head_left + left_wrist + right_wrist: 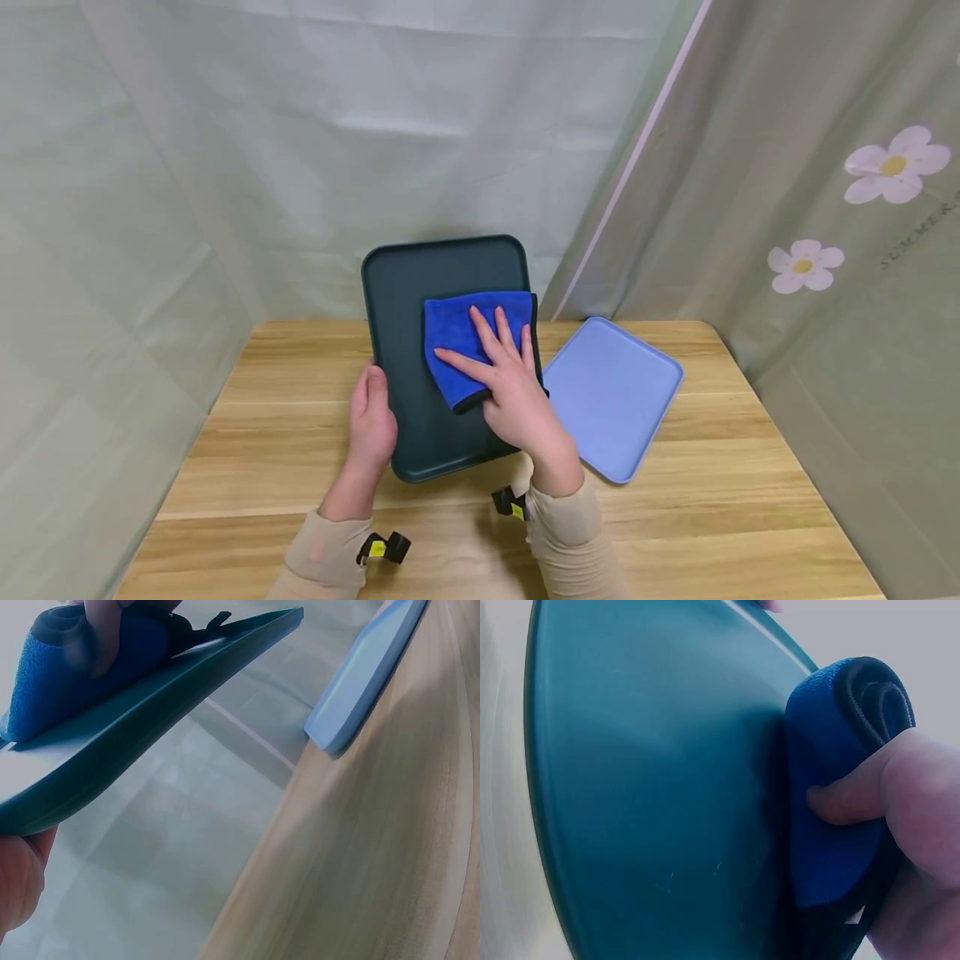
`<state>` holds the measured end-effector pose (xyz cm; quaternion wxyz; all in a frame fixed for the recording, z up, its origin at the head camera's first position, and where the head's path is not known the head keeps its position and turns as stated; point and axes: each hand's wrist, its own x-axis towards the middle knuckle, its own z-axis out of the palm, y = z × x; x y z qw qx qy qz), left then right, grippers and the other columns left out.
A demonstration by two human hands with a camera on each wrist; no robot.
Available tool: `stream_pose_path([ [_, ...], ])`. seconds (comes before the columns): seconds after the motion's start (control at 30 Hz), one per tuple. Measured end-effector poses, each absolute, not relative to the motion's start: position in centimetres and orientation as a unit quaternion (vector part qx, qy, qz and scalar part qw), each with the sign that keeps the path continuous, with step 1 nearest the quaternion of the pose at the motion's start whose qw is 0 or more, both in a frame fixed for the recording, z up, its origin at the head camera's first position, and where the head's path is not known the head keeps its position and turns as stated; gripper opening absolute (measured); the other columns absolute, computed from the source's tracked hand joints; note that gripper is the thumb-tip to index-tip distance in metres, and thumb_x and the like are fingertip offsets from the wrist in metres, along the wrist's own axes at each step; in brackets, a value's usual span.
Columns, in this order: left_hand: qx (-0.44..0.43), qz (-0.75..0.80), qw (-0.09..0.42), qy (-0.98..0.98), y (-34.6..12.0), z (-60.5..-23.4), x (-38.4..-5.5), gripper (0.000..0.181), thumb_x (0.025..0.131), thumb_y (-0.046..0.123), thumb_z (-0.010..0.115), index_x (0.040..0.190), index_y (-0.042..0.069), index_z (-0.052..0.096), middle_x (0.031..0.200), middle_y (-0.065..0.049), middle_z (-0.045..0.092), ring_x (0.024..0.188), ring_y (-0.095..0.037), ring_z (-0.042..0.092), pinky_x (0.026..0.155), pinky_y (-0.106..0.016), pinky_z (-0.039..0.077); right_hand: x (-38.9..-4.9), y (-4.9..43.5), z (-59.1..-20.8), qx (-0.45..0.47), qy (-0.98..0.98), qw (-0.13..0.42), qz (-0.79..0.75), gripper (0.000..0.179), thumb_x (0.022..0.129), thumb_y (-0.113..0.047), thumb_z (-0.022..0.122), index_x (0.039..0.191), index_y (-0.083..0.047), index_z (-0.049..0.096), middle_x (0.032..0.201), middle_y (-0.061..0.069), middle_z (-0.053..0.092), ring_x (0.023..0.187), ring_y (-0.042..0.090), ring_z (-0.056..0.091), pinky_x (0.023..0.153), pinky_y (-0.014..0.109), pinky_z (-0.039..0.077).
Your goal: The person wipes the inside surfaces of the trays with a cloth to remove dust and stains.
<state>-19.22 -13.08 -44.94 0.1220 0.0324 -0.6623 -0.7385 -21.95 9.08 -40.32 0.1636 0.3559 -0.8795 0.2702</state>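
Note:
A dark green rectangular tray [450, 267] is held up at a tilt over the table. My left hand [372, 417] grips its left edge, thumb at the rim and the other fingers hidden behind. A folded blue cloth [457, 325] with black edging lies against the tray's inner face. My right hand [517, 400] presses it there with fingers spread. In the right wrist view, the right thumb [847, 799] lies against the folded side of the cloth. From the left wrist, the cloth [90, 675] shows bunched thickly on the tray [112, 750].
A light blue tray [615, 400] rests on the wooden table [277, 467] to the right, partly behind the green tray. Pale curtains [300, 150] hang behind the table and along both sides, with printed flowers [806, 267] at the right.

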Motion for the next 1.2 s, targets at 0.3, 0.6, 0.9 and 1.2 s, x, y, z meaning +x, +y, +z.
stream_pose_path([
  [0.3,0.008,-0.757,0.139,-0.638,-13.0,-44.9,-19.3,0.070,0.118,0.043,0.028,0.167,-0.007,0.020,0.174,-0.021,0.022,0.161,-0.032,0.018,0.131,-0.048,0.014,-21.5,8.2,-40.2,0.366,-0.882,0.163,0.247,0.108,0.072,0.026,0.057,0.157,-0.040,0.055,0.180,0.003,0.002,0.163,0.035,-0.010,0.123,0.071,-0.009],
  [0.6,-0.020,-0.773,0.133,-0.620,-12.8,-44.9,-19.2,0.073,0.116,0.052,0.026,0.167,-0.001,0.029,0.167,-0.017,0.039,0.148,-0.022,0.041,0.119,-0.024,0.037,-21.0,7.6,-40.1,0.375,-0.880,0.165,0.241,0.108,0.071,0.026,0.057,0.157,-0.040,0.055,0.180,0.004,0.003,0.163,0.037,-0.007,0.124,0.071,-0.008],
  [0.9,-0.042,-0.780,0.123,-0.612,-12.8,-45.2,-19.2,0.079,0.112,0.061,0.027,0.167,0.005,0.030,0.163,-0.012,0.045,0.139,-0.015,0.051,0.111,-0.024,0.047,-20.7,6.8,-40.3,0.385,-0.882,0.154,0.224,0.110,0.071,0.024,0.057,0.158,-0.042,0.053,0.180,0.005,0.000,0.163,0.038,-0.009,0.123,0.071,-0.010],
  [1.2,-0.029,-0.772,0.121,-0.624,-12.8,-45.0,-19.1,0.075,0.114,0.057,0.025,0.168,0.004,0.028,0.167,-0.015,0.039,0.146,-0.022,0.044,0.114,-0.021,0.042,-20.6,6.6,-40.3,0.390,-0.882,0.145,0.221,0.109,0.073,0.023,0.058,0.159,-0.042,0.051,0.180,0.004,-0.003,0.163,0.037,-0.011,0.123,0.071,-0.008],
])
